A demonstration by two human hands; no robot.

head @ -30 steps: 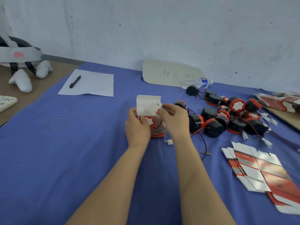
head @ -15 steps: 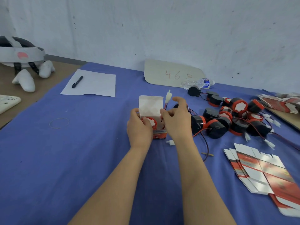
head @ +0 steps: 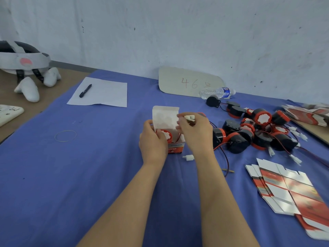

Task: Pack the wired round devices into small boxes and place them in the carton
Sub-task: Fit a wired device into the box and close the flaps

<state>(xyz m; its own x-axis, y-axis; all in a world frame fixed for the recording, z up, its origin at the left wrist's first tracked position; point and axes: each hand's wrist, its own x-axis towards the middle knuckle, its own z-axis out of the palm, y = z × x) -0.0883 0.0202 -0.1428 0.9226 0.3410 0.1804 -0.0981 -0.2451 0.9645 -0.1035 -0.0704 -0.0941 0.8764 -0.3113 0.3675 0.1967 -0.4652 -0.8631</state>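
A small red-and-white box (head: 175, 146) stands on the blue cloth with its white lid flap (head: 165, 116) raised. Inside it sits a round black-and-red device (head: 166, 135) with a white face. My left hand (head: 153, 141) grips the box's left side. My right hand (head: 195, 130) pinches the device's white wire plug (head: 189, 117) just above the box opening, with the red and black wire running down into the box. A pile of several more wired round devices (head: 256, 132) lies to the right. No carton is in view.
Flat unfolded boxes (head: 284, 186) are stacked at the right front, more at the far right (head: 309, 114). A loose white plug (head: 187, 156) lies by the box. A paper with pen (head: 85, 90), a rubber band (head: 65, 135), a cardboard sign (head: 188, 82) and a bottle (head: 217, 92) lie farther back.
My right hand has brought the white plug down from above the lid flap to just over the box opening. The left hand keeps its hold on the box.
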